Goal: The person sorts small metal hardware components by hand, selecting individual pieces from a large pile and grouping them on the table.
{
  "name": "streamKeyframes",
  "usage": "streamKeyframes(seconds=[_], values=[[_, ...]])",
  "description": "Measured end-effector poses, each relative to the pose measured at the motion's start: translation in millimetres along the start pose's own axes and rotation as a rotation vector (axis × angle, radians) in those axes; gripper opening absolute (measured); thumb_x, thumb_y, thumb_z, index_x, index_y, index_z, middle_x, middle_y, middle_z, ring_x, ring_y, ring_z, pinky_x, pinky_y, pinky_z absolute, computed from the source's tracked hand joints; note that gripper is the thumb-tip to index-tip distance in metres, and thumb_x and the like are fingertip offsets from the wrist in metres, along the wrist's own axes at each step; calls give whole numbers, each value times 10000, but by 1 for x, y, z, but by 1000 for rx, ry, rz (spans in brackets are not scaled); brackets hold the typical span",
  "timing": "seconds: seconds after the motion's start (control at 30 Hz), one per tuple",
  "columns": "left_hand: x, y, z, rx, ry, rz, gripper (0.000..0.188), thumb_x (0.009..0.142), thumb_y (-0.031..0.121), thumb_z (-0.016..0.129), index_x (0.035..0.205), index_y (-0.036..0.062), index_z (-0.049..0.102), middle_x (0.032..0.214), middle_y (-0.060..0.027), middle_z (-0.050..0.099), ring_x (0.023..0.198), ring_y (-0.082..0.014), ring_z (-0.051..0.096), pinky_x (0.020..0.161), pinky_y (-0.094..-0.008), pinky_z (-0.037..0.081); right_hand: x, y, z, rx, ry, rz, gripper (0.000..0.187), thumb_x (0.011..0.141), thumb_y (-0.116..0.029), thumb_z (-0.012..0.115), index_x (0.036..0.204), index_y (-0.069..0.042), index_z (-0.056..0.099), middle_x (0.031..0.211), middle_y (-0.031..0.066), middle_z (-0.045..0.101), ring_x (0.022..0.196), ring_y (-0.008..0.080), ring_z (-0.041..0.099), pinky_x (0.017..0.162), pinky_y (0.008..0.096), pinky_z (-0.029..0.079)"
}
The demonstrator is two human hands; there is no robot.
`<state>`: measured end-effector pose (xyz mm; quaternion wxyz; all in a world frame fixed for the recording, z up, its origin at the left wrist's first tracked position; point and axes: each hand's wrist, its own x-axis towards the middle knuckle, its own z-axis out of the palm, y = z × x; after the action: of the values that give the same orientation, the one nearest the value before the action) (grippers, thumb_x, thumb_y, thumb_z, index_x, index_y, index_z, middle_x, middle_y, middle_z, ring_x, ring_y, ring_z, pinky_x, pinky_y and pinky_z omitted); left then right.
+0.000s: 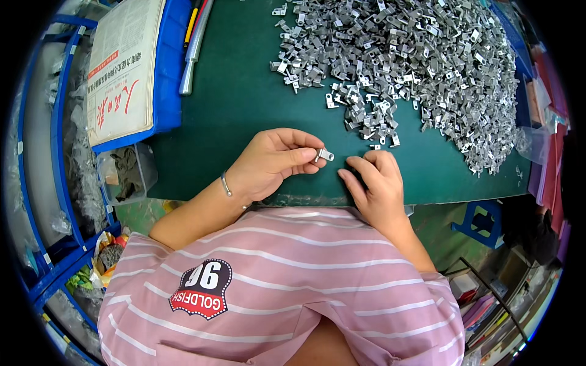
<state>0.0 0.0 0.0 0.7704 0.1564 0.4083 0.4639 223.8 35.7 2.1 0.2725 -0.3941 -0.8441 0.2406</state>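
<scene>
Looking down past one striped pink shirt point(287, 256) at the bottom of the frame, you get two bare hands near the middle. Left hand point(274, 161) has one bangle point(226, 185) at the wrist and is pinching one little metal clip point(326, 155) between thumb and fingers. That clip sits dead centre, long side running roughly left to right, with its holed flat end sticking out toward the right hand point(375, 183). So it's just left of the right hand and a bit higher in the frame, and the left hand is obviously nearer since it's got hold of it. Right hand's thumb and fingertip are slightly apart, nothing showing between them

Further up the green table point(232, 104), a small clump of clips point(369, 116) lies above the right hand, too jumbled to count. Beyond that, one huge heap point(421, 55) fills the upper right, no way I'm counting those. Upper left: one blue tray point(168, 79) with newspaper point(125, 73) on it, exact number of papers hard to tell
</scene>
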Motion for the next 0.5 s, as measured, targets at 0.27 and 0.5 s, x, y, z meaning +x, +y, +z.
streamKeyframes(seconds=[0.27, 0.5], values=[[-4, 2, 2, 125, 39, 0, 217, 865, -11, 640, 1079, -43, 624, 1021, -147, 668, 883, -171, 668, 766, -258, 558, 1, 4, -3, 741, 20, 467, 179, 838, 80, 620, 1001, 8, 608, 916, 85, 635, 772, 149, 639, 657, 253, 512], [-15, 9, -5, 270, 121, 123, 216, 879, -31, 584, 1091, -57, 622, 1041, -146, 666, 881, -164, 662, 772, -257, 550, 0, 5, -10, 1354, -66, 702, 271, 851, 71, 633, 1099, 36, 529, 922, 115, 636, 806, 186, 668, 717, 302, 577]])
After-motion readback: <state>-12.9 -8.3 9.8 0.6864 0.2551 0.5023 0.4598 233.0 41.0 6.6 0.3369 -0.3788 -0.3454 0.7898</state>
